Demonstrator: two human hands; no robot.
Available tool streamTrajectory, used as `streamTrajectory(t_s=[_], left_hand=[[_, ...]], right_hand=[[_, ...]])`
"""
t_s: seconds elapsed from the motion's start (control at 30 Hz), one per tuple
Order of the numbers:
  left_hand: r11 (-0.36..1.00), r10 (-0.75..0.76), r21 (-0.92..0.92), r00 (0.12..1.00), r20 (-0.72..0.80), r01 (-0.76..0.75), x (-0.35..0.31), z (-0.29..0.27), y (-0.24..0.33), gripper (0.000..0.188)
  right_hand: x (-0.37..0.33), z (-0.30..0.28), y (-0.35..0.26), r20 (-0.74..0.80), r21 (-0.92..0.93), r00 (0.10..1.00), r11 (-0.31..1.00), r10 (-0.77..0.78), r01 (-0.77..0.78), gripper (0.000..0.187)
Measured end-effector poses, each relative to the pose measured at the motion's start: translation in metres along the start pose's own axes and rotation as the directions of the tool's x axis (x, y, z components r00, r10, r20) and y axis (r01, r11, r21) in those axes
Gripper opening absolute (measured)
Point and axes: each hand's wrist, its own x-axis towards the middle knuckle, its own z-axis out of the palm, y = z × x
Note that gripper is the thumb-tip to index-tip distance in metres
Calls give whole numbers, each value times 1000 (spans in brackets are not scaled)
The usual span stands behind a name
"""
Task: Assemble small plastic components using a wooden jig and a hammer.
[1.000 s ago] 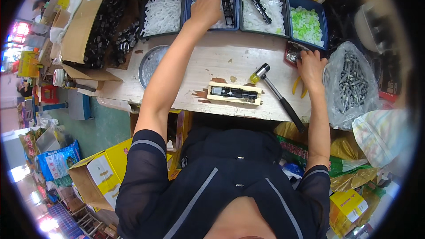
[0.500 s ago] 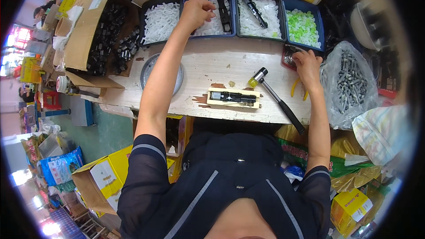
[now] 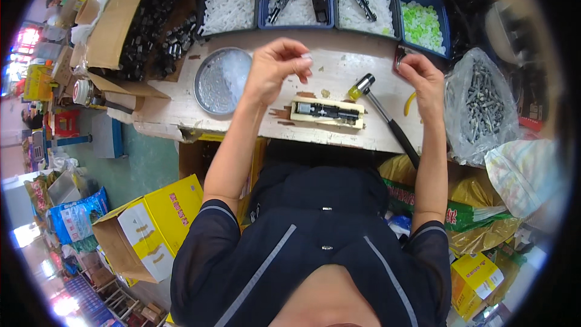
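Note:
My left hand [image 3: 275, 72] hovers above the table between the round tray and the bins, thumb and fingertips pinching a small white plastic piece [image 3: 307, 57]. Below and to its right lies a cream block [image 3: 311, 120] with a black metal assembly [image 3: 327, 111] set in it. My right hand [image 3: 425, 82] is at a small dark red box [image 3: 398, 56] under the green-parts bin; its fingers are pinched together, and whatever is between them is hidden. Close by are a hammer [image 3: 380, 108] with a yellow-and-black head and the yellow handle of a tool [image 3: 410, 103].
Along the back stand bins of white parts [image 3: 229, 6], clear parts [image 3: 264, 0] with black assemblies on top, and green parts [image 3: 423, 24]. A carton of black parts [image 3: 112, 36] and round metal tray [image 3: 202, 100] are left; a bag of metal parts [image 3: 481, 100] is right.
My left hand has come back from the blue bin toward the block, now with a small white piece. My right hand stays at the red box. The whole view has shifted slightly.

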Motion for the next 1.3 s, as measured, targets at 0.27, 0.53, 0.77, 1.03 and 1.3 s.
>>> streamTrajectory(t_s=[0.27,0.53,0.77,1.03,1.3], left_hand=[[992,-101,-71,994,38,103,-59,25,-28,18],[995,-101,-11,991,89,102,-62,22,-24,33],[996,-86,10,994,71,86,-63,21,-25,33],[999,-40,14,998,41,40,-64,21,-24,31],[975,-31,-222,999,-37,22,-72,14,-40,20]], right_hand=[[-32,92,-7,351,127,933,991,-84,41,12],[-36,100,-4,438,102,898,990,46,-101,17],[-36,102,-13,421,-2,906,999,45,-49,19],[-41,108,-8,435,-24,898,998,62,-57,15],[-53,113,-3,255,-260,844,807,-472,529,6]])
